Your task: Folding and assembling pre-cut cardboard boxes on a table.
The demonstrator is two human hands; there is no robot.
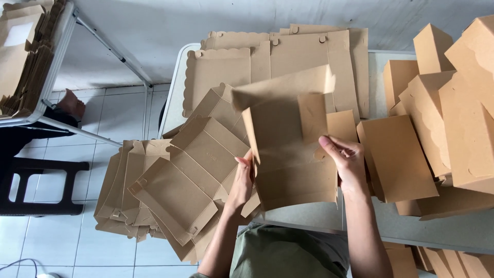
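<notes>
Both my hands hold one brown cardboard box blank [290, 154] above the front of the white table [383, 67]. My left hand [243, 180] grips its left edge, fingers curled around the side wall. My right hand [346, 162] pinches its right side near a folded flap. The blank is partly folded, with its top panel raised and tilted away from me.
A pile of half-folded blanks [175, 190] lies left of my left hand. Flat scalloped blanks [288, 54] cover the table's far side. Finished closed boxes [453, 113] stack up on the right. Another table with blanks [25, 56] and a black stool [41, 185] stand at left.
</notes>
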